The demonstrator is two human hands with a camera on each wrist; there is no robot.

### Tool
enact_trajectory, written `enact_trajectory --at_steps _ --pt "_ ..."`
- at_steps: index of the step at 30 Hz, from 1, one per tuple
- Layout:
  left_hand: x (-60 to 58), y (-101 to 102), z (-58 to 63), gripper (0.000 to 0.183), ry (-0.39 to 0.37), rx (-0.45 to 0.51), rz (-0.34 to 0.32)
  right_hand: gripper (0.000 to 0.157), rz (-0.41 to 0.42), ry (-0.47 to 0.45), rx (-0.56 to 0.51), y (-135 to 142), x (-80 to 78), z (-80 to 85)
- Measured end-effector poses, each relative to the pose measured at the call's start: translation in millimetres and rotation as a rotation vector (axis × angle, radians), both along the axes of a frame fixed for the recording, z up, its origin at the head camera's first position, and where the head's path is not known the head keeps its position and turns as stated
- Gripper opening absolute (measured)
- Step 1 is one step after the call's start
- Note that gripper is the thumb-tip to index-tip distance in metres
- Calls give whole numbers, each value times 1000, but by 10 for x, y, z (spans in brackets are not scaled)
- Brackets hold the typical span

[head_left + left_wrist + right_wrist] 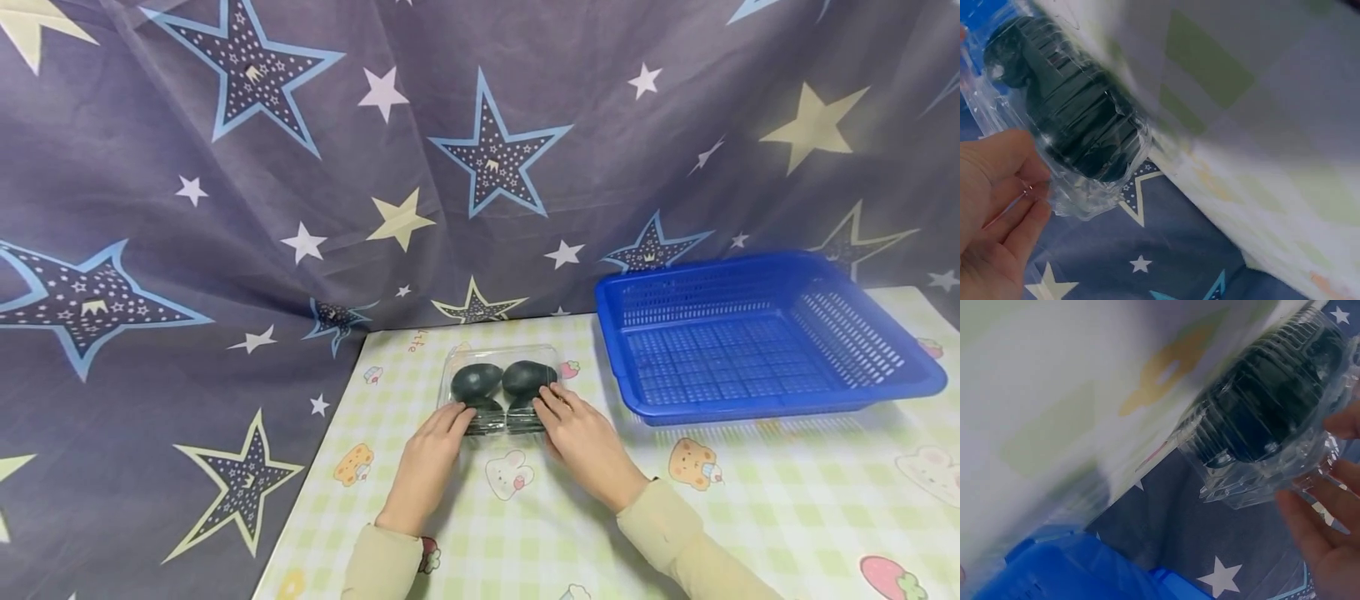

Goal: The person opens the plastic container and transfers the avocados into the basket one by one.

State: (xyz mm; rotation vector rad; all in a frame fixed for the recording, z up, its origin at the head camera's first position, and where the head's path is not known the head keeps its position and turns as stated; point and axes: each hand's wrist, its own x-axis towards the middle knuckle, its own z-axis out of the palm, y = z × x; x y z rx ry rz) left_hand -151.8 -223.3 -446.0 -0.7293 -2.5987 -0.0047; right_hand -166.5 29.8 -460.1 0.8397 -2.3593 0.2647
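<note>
A clear plastic clamshell box (498, 353) rests on the table, holding several dark green oval fruits that look like avocados (477, 381). At its front left corner, my left hand (431, 450) grips the rim; the left wrist view shows thumb and fingers bent around the clear edge (1088, 203). My right hand (588, 442) holds the front right side, its fingertips over the plastic. In the right wrist view, the thumb and fingers of that hand (1329, 531) close on the box's flange (1241, 494). Ribbed clear plastic covers the front fruits, partly hidden by my fingers.
A blue perforated plastic basket (750, 408) stands to the right of the box, near the back of the table. A checked cloth with cartoon prints (540, 533) covers the tabletop. Behind it hangs a dark curtain (360, 150) patterned with stars.
</note>
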Motion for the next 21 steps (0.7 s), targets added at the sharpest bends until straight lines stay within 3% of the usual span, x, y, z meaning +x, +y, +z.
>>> enact_trajectory --at_steps 5,11,21 --pt "-34 28 -10 51 48 -30 -28 42 0 78 19 5 -14 -26" --pt "-60 31 -31 51 86 -43 -38 44 -4 109 41 5 -27 -53" --pt "-101 1 -59 44 91 15 -57 50 -22 93 26 -4 5 -69"
